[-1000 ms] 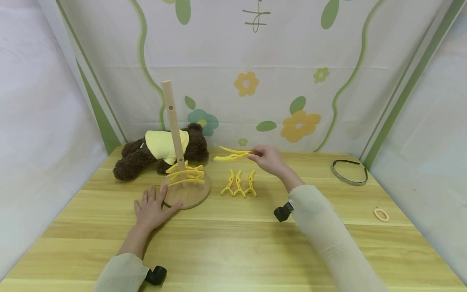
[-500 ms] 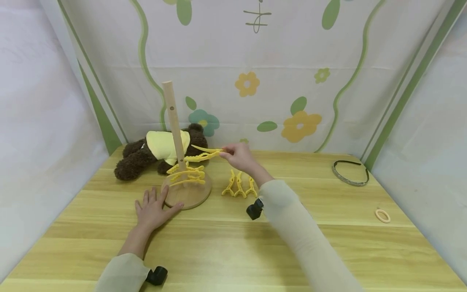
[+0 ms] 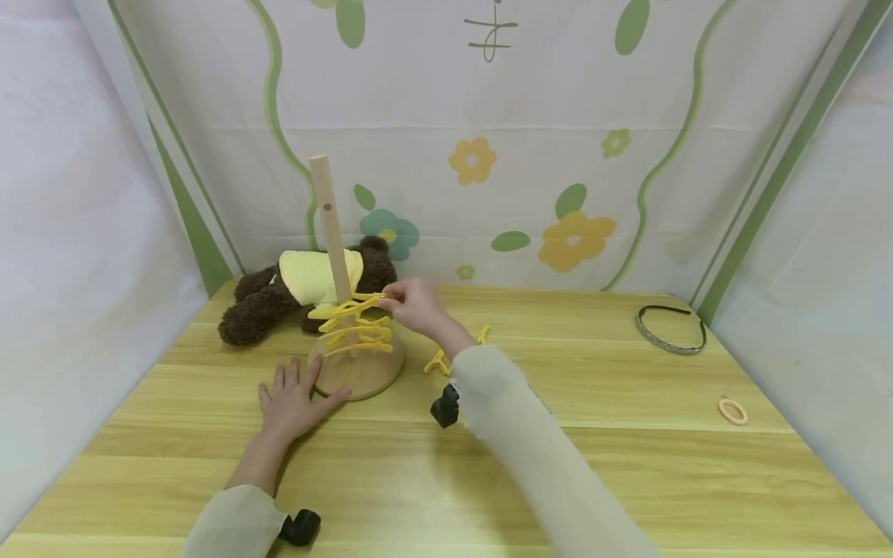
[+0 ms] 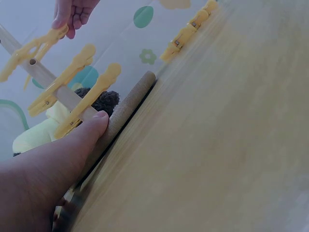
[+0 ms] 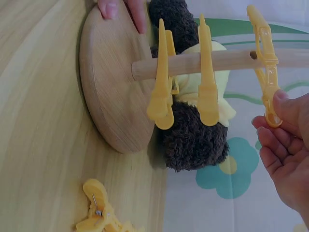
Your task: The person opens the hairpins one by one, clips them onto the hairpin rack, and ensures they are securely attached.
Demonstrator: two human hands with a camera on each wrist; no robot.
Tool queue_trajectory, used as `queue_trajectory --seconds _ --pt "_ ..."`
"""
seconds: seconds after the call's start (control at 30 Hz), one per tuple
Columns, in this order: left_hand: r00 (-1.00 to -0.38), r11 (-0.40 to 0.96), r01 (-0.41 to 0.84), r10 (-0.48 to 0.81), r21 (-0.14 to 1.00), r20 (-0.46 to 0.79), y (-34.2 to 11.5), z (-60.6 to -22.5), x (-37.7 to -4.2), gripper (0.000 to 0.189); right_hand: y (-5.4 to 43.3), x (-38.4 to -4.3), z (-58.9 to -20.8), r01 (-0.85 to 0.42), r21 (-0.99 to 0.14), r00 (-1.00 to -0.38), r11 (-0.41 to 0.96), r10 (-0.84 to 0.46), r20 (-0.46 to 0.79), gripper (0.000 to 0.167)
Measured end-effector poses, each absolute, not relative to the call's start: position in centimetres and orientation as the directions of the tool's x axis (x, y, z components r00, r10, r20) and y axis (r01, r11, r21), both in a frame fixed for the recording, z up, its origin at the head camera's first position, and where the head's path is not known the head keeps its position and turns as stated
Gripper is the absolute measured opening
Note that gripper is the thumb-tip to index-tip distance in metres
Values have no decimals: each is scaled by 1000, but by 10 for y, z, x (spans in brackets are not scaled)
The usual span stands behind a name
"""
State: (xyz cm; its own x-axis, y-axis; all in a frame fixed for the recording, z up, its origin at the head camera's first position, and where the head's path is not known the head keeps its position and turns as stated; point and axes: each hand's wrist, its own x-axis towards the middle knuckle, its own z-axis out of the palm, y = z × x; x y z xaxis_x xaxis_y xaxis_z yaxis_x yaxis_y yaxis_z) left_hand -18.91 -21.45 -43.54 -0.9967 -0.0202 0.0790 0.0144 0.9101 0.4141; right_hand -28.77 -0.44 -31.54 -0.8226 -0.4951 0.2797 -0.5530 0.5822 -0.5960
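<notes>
A wooden stand with an upright post [image 3: 324, 194] rises from a round base [image 3: 363, 376] at the left of the table. My left hand [image 3: 289, 403] rests on the base's near left edge, fingers spread. With thumb and fingers my right hand [image 3: 418, 310] pinches the handle end of a yellow hair clip [image 5: 269, 58]. This clip's arms straddle the post near a small hole. Lower on the post sit two more yellow clips, one [image 5: 208, 92] above the other [image 5: 161, 92]. In the head view they partly overlap.
More yellow clips [image 3: 437, 362] lie on the table, partly hidden by my right forearm. Behind the post lies a brown teddy bear [image 3: 254, 314] in a yellow shirt. A headband [image 3: 670, 347] and a small beige ring [image 3: 732, 411] lie far right. A printed curtain [image 3: 530, 93] closes the back.
My right hand has moved left from above the loose clips, carrying its spread clip to the post, where the clip's arms have come closer together. My left hand has stayed on the base.
</notes>
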Motion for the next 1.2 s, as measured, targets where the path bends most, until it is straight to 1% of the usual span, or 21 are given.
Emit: queue_trajectory --seconds 0.13,0.5,0.57,0.77,0.97,1.2 --pt "-997 913 14 -20 408 79 -215 -436 -189 91 -12 -287 -317 -561 -573 -821 597 -489 296 16" --pt "-997 917 13 -17 399 69 -216 -436 -189 93 -20 -282 -316 -526 -593 -843 610 -467 268 18" --pt "-998 917 12 -16 398 67 -215 -436 -189 93 -20 -283 -318 -507 -618 -853 601 -453 259 20" --pt "-997 918 14 -16 397 74 -215 -437 -190 93 -17 -282 -317 -446 -685 -876 576 -440 199 34" --pt "-997 916 16 -16 401 77 -215 -437 -190 92 -16 -281 -315 -446 -676 -877 586 -437 199 35" --pt "-997 915 14 -19 404 77 -215 -436 -191 92 -14 -284 -317 -478 -672 -859 566 -462 222 39"
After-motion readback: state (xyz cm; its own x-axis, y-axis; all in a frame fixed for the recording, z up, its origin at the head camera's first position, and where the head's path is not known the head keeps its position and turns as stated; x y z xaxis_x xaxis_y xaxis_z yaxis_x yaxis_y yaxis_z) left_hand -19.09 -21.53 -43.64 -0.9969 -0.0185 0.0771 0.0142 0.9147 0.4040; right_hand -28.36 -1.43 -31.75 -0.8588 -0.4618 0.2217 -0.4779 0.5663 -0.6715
